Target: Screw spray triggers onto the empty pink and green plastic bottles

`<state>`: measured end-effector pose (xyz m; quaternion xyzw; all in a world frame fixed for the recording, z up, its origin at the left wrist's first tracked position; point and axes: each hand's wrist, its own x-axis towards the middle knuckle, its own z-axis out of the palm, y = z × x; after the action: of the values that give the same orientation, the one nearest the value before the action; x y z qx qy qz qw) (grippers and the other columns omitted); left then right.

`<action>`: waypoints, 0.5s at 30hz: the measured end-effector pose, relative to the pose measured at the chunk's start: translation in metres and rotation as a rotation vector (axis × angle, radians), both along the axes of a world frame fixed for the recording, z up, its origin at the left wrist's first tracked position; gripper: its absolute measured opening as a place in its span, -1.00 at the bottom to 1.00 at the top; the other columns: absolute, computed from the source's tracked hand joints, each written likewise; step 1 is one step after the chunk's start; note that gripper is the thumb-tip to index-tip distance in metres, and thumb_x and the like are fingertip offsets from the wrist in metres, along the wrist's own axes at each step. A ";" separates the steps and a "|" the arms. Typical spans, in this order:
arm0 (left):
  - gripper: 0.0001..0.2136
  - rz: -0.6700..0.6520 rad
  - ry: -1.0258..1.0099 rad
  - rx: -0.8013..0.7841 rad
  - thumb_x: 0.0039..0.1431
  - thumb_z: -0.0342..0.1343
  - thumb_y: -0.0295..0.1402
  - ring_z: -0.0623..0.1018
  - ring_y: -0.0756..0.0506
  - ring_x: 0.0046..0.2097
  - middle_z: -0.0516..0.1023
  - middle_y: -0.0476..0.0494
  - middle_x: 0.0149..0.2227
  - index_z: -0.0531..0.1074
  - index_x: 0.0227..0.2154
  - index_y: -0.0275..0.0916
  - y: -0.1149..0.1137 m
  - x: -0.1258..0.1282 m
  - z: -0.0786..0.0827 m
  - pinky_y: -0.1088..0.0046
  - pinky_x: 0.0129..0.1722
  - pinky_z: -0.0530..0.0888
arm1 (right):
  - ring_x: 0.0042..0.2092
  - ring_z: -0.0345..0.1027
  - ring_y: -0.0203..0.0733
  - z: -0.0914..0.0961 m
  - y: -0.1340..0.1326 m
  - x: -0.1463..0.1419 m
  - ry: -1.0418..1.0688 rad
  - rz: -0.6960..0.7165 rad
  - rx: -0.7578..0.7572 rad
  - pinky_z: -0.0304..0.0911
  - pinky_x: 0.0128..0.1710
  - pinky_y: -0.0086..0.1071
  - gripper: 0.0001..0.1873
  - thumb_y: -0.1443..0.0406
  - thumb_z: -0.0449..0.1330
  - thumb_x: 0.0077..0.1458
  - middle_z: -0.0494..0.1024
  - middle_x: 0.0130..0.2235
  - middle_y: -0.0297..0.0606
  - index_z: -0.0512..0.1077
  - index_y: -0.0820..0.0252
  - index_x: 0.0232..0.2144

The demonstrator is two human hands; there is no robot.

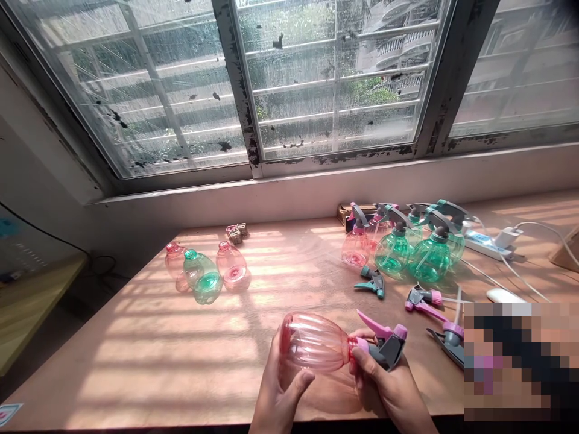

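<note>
1. At the near edge of a sunlit counter [149, 361], a translucent red bottle [316, 340] lies sideways in mid-air, its mouth meeting a pink-and-gray trigger sprayer head [391, 346]. The left hand [277, 380] cups its bottom end, thumb apart from the fingers; the right hand [382, 377] pinches the sprayer's pink collar [360, 343].

2. Good threading here would seem to call for a steady left hand, bottle and collar in one line, and light turning, backing off if the collar tilts.

3. Just beyond, three loose sprayer heads show: one teal-and-gray [374, 284], two pink-and-gray [424, 300]. A pixelated patch hides the near right corner.

4. Farther left, three headless bottles stand: two red [231, 265], one green [201, 280].

5. Farther right, fitted bottles overlap: two red [355, 248], apparently four green [429, 258].

6. Toward the window [298, 78] sit three small cubes [235, 233].
</note>
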<state>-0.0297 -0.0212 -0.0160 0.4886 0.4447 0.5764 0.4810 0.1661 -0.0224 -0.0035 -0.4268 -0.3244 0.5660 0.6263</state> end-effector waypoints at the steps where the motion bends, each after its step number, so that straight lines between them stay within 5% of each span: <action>1: -0.31 -0.003 0.006 -0.006 0.18 0.38 -0.08 0.22 -0.33 0.50 0.32 -0.11 0.46 0.35 0.35 0.05 0.001 -0.002 0.000 0.11 0.47 0.20 | -0.60 0.34 -0.36 0.000 0.000 0.000 -0.005 0.002 0.003 0.25 -0.58 -0.53 -0.49 -0.07 0.54 -0.04 0.55 -0.59 -0.34 0.56 0.20 -0.30; 10: -0.26 0.017 0.025 -0.057 0.08 0.45 -0.13 0.18 -0.32 0.51 0.28 -0.01 0.48 0.36 0.33 0.13 0.001 0.004 -0.002 0.13 0.49 0.16 | -0.64 0.34 -0.28 -0.009 0.004 0.006 -0.003 0.024 0.018 0.22 -0.67 -0.47 -0.49 -0.07 0.50 0.01 0.55 -0.57 -0.34 0.53 0.17 -0.22; 15: -0.26 -0.006 0.039 -0.036 0.17 0.36 -0.01 0.25 -0.37 0.48 0.35 -0.18 0.44 0.31 0.38 -0.01 0.002 -0.004 0.005 0.11 0.45 0.25 | -0.61 0.33 -0.28 -0.004 0.001 0.004 -0.015 0.005 0.010 0.22 -0.61 -0.45 -0.51 -0.05 0.53 -0.01 0.56 -0.58 -0.32 0.54 0.19 -0.26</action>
<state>-0.0341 -0.0189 -0.0113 0.4924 0.4626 0.5572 0.4827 0.1703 -0.0213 -0.0074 -0.4272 -0.3331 0.5626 0.6246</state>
